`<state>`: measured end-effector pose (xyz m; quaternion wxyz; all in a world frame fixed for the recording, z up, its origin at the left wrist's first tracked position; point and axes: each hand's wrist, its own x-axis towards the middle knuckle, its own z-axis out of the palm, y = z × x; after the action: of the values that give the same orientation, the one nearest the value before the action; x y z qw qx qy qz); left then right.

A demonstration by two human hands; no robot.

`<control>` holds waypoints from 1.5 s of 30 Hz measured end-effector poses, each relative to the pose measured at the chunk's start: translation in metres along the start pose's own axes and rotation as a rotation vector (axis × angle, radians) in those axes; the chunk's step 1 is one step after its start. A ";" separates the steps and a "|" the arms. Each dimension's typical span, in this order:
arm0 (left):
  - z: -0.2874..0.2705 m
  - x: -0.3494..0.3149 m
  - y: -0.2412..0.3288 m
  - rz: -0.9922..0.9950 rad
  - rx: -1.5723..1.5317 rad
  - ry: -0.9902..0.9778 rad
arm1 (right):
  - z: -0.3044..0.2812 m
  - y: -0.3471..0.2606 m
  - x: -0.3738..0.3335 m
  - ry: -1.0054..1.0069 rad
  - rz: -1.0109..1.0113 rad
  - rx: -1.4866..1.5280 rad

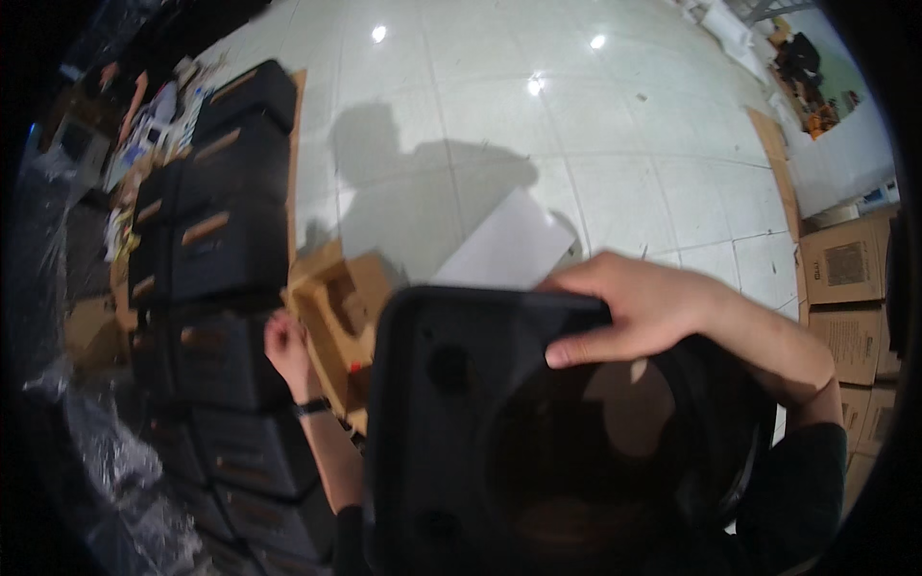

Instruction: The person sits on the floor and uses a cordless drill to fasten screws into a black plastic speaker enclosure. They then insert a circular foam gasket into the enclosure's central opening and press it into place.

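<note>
A large black speaker cabinet [480, 317] stands close in front of me, with a wide round opening and smaller round holes in its face. My right hand [624, 312] grips its far edge, thumb over the face and fingers round the back. My left hand [286, 346] is to the left of the cabinet, fingers curled, beside an open cardboard box [312, 288]. Whether anything is between those fingers is too small to tell. Inside the cardboard box are cut cardboard pieces and a small red thing [355, 367].
Rows of black cabinets [230, 250] with tan strips stand along the left, next to clear plastic wrap [115, 461]. A white sheet or panel [509, 245] lies on the tiled floor [634, 163] beyond the cabinet. Brown cartons [845, 259] are stacked at the right.
</note>
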<state>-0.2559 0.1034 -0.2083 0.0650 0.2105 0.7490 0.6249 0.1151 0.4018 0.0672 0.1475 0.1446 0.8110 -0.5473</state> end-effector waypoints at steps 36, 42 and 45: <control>0.051 -0.166 0.408 0.408 0.705 -1.027 | 0.263 -0.079 -0.147 -0.208 -1.168 -0.641; 0.086 -0.152 0.400 0.556 0.871 -1.064 | 0.231 -0.048 -0.104 -0.383 -0.862 -0.960; 0.091 -0.151 0.392 0.424 0.683 -1.077 | 0.229 -0.056 -0.079 -0.473 -0.502 -1.134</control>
<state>0.0044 0.1774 0.1249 0.2350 0.6441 0.7101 0.1602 0.1834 0.1631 0.0642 0.2430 -0.2728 0.9282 -0.0706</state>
